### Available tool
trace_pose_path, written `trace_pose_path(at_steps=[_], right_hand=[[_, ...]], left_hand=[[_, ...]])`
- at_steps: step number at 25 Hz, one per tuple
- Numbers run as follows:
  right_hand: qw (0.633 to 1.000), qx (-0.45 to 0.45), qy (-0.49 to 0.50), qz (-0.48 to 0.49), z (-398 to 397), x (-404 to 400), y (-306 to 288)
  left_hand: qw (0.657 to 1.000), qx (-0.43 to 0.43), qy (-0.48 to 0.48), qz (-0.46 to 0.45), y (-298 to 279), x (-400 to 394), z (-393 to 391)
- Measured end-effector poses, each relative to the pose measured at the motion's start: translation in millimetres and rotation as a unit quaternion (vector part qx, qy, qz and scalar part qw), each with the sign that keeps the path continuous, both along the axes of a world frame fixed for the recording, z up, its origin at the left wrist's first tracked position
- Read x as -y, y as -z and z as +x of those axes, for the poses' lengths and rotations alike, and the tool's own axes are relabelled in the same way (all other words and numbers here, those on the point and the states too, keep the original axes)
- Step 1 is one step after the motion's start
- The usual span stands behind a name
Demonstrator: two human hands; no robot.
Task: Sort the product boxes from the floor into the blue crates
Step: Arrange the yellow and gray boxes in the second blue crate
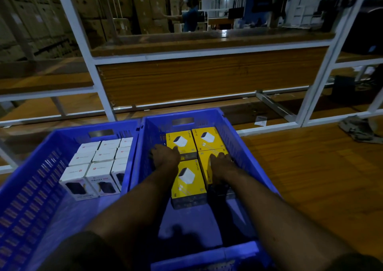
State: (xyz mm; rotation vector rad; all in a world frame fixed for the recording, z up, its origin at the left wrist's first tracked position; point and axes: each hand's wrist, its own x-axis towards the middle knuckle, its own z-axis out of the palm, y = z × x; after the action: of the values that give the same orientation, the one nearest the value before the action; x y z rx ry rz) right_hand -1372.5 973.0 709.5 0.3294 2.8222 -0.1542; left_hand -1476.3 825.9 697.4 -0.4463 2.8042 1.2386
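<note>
Both hands reach into the right blue crate (244,146), where the yellow boxes (189,177) lie flat with their long axes running away from the person. The right hand (220,165) rests on the far-right box with fingers curled over its edge; the left hand (165,154) lies with fingers fairly straight beside the far-left one. The white boxes (99,167) fill the left crate (31,187); one reads roughly "WALLEY", the yellow print is too small to read.

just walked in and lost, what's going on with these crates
A person is sorting boxes into two blue plastic crates. Both hands are down in the right blue crate, the left hand and right hand resting on yellow charger boxes packed along its far end. The left blue crate holds rows of white product boxes.
</note>
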Motion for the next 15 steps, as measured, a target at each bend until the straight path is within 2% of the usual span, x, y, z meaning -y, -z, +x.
trace_pose_path(at_steps=[2, 5, 9, 13, 15], right_hand=[[1.0, 0.0, -0.002, 0.0, -2.1, -1.7, 1.9], [1.0, -0.007, -0.009, -0.002, -4.8, -5.0, 5.0], [1.0, -0.006, -0.027, 0.005, -8.6, -8.4, 8.6], [0.999, -0.005, -0.037, 0.017, -10.3, -6.9, 11.7], [0.999, -0.017, -0.04, 0.018, -7.8, -8.5, 13.2]], left_hand=[[1.0, 0.003, 0.024, -0.011, 11.1, -0.8, -10.3], [0.992, 0.032, 0.076, 0.094, 32.0, -8.8, -25.3], [0.987, 0.043, 0.085, 0.13, 79.1, -15.0, -60.7], [0.985, 0.062, 0.084, 0.137, 56.9, -14.1, -44.7], [0.992, 0.043, 0.081, 0.09, 28.4, -16.6, -13.5]])
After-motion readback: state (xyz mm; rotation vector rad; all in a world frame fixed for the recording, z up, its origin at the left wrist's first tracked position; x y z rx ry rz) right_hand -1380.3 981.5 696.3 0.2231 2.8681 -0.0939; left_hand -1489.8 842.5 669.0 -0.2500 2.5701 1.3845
